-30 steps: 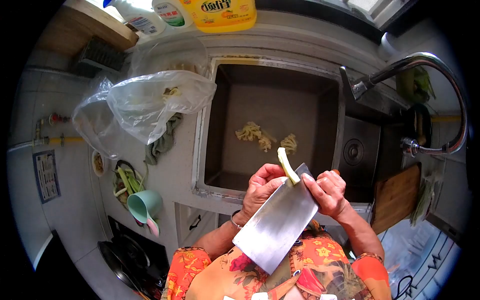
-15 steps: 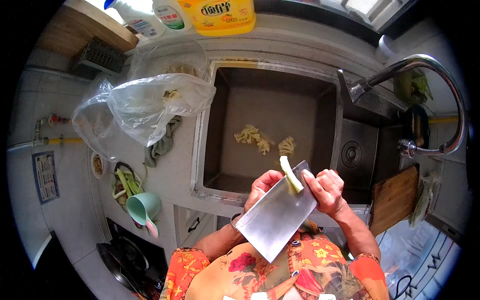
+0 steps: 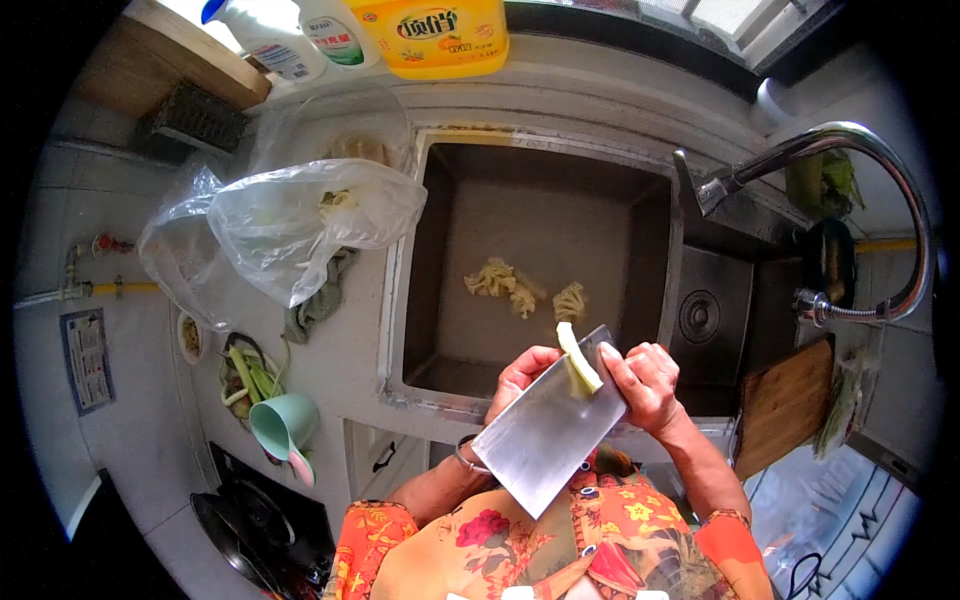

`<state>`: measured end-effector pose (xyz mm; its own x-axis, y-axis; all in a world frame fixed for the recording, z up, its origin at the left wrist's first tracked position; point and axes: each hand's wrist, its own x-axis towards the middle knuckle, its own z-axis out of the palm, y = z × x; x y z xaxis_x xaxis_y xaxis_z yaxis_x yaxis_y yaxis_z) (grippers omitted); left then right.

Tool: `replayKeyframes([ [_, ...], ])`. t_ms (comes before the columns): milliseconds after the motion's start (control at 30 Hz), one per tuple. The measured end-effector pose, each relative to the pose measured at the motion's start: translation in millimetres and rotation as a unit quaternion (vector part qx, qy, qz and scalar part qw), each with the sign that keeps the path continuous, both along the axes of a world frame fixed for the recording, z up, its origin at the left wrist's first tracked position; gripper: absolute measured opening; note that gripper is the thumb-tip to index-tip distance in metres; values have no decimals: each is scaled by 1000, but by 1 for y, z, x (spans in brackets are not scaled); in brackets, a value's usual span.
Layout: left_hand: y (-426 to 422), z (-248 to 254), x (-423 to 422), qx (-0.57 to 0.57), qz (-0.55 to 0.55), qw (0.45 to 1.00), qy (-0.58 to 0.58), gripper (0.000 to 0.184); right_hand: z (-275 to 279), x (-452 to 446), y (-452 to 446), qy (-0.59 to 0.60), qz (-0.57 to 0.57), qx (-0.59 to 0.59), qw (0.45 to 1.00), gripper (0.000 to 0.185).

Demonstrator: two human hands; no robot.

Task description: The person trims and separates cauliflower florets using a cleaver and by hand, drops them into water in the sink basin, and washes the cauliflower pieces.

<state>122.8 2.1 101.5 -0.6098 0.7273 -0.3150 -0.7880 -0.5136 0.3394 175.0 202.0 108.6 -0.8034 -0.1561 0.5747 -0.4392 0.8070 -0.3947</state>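
A broad cleaver (image 3: 548, 430) slants across the front edge of the sink, its blade toward my body. My right hand (image 3: 645, 385) is closed at its upper end, with the thumb on the blade. My left hand (image 3: 522, 378) is closed behind the blade, and its fingertips are partly hidden. A pale green stalk (image 3: 577, 358) lies against the blade's upper part, between my hands; the blade hides where the left fingers meet it. Beyond it, cauliflower pieces (image 3: 492, 278) and another floret (image 3: 569, 302) lie in the sink basin (image 3: 540, 210).
A curved faucet (image 3: 880, 140) rises at the right, above a smaller basin with a drain (image 3: 699, 315). A cutting board (image 3: 785, 408) leans at the right. Plastic bags (image 3: 290, 225), a green cup (image 3: 283, 425) and vegetables (image 3: 255, 375) are on the left; bottles (image 3: 430, 35) stand behind.
The cleaver has turned slightly and the stalk now lies lower along its face. My left hand has drawn back behind the blade. The whole view has shifted a little.
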Motion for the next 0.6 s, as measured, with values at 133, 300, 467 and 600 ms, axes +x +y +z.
replayKeyframes([
  [133,4,39,-10,-63,-13,997,-42,29,-6,-2,0,-17,-16,-8,1000,44],
  [300,-1,24,-12,-43,-12,999,-18,29,-10,-8,-1,-14,-19,-3,1000,46],
  [467,1,27,-22,-72,-5,997,-29,29,-6,-16,-4,-20,-9,-7,1000,46],
  [600,-6,22,-28,-53,-12,999,-1,28,-4,-17,-4,-39,-10,-3,999,44],
])
